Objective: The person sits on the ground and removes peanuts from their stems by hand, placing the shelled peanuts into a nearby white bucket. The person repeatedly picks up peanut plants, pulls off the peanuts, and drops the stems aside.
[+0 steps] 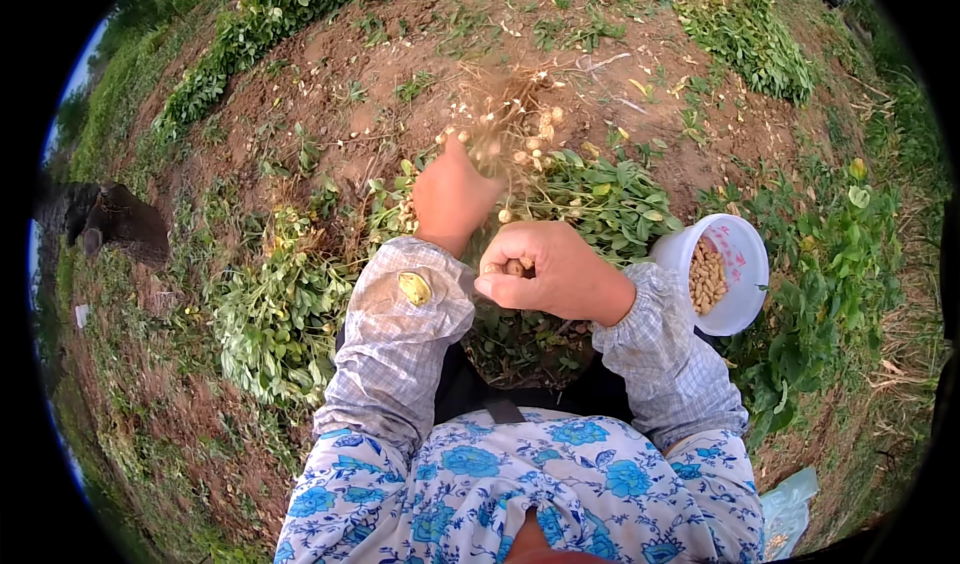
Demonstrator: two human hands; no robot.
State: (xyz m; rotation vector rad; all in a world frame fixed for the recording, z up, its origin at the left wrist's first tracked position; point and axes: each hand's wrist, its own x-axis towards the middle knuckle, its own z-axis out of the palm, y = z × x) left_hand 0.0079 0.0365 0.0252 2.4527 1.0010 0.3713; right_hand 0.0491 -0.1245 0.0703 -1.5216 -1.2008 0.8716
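Note:
My left hand (452, 195) grips the stems of a pulled peanut plant, whose pale roots (499, 98) point away from me, slightly blurred. Several peanut pods (536, 140) hang on the right side of these roots, and one hangs lower, just above my right hand. My right hand (559, 271) is curled around several loose peanut pods (517, 266), a little nearer to me. A white plastic bucket (742, 279), tilted towards me and partly filled with peanuts (706, 277), stands right of my right wrist. A yellow leaf (414, 288) lies on my left sleeve.
Leafy peanut plants (619, 204) lie beyond my right hand, and another heap (274, 324) lies at left. Further piles lie at the upper left (262, 23) and upper right (750, 46). A dark stump-like object (127, 222) is at far left. A plastic bag (791, 508) lies at lower right.

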